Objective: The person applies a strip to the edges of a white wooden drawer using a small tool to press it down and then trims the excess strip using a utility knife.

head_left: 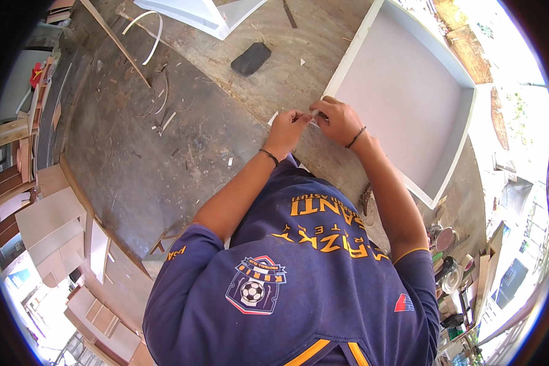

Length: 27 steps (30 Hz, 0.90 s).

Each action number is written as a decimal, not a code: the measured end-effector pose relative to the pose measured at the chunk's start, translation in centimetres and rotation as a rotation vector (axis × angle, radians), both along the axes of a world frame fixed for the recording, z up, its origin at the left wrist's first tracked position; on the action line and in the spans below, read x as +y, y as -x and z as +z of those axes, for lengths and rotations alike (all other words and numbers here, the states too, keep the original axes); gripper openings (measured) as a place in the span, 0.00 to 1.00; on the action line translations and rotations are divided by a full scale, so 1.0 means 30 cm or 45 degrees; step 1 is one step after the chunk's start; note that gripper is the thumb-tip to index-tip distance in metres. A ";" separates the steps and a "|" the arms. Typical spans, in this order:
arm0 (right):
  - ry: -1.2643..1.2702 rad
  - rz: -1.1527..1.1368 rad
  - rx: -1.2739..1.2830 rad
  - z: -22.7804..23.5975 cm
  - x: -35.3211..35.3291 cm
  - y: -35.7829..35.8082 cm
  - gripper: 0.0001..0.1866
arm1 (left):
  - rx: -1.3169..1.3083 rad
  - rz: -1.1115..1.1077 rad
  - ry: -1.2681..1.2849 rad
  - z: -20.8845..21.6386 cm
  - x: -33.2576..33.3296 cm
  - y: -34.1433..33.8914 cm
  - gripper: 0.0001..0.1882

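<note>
My left hand (288,133) and my right hand (340,124) meet beside the near left corner of a shallow white box (446,169) with raised sides. Both are closed, fingertips pinched together around a thin white strip (313,114). Most of the strip is hidden by the fingers, so its length and exact kind do not show. The right hand's knuckles are right by the box's left side. A small white scrap (272,118) lies beside the left hand.
A dark flat block (251,59) lies on the worn worktop (189,128). Farther off are a white angled panel (192,15), a curled white strip (158,38) and a long wooden stick (117,43). Offcuts litter the left side; tape rolls (452,280) crowd the lower right.
</note>
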State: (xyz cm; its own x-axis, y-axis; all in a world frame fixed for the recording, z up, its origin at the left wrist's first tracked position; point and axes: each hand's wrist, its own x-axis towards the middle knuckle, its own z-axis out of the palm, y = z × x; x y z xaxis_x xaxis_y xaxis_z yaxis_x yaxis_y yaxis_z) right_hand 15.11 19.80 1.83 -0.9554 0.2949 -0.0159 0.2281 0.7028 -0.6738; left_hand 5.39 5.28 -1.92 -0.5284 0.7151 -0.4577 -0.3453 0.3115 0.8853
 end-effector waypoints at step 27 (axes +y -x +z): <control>-0.106 -0.146 0.285 -0.034 -0.065 -0.032 0.03 | 0.019 0.056 -0.238 -0.067 -0.001 -0.022 0.10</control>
